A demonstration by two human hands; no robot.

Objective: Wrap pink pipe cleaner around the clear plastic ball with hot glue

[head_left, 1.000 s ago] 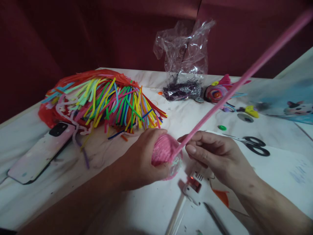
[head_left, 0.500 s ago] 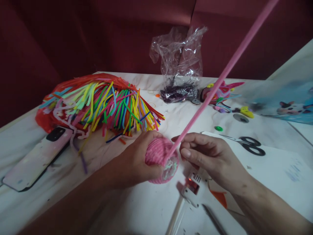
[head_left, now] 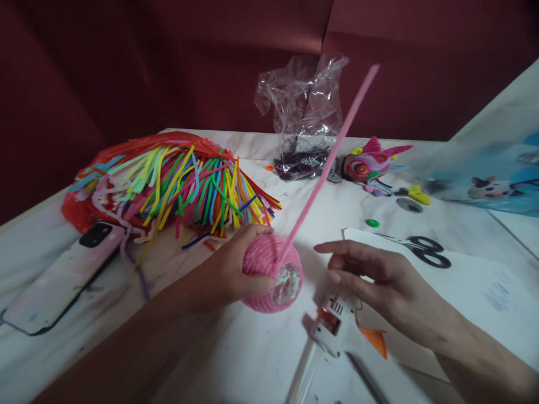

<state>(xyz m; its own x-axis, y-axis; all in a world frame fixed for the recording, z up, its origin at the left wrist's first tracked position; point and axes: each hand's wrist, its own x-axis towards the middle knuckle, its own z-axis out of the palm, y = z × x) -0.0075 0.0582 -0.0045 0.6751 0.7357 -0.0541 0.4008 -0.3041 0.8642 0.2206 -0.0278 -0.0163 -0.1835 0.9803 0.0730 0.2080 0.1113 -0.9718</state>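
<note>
A round object wrapped in pink pipe cleaner (head_left: 263,264) is gripped by my left hand (head_left: 240,269), fingers round its left side. Its end facing right is uncovered and looks clear with pale green inside. A loose pink pipe cleaner (head_left: 328,163) rises from it, slanting up to the right. My right hand (head_left: 366,275) is apart from the ball, its fingers spread and holding nothing, above a white glue gun (head_left: 330,322) with a small orange-red light.
Colourful pipe cleaners (head_left: 210,191) lie in red plastic at the back left, beside a phone (head_left: 63,280). Behind are a clear bag (head_left: 307,112) and a pink craft figure (head_left: 366,163). Black-handled scissors (head_left: 429,251) rest on white paper (head_left: 475,286) at right.
My right hand has let go of the pink pipe cleaner and moved right and slightly down. The pipe cleaner stands more upright, its tip now in view. The ball has shifted slightly left.
</note>
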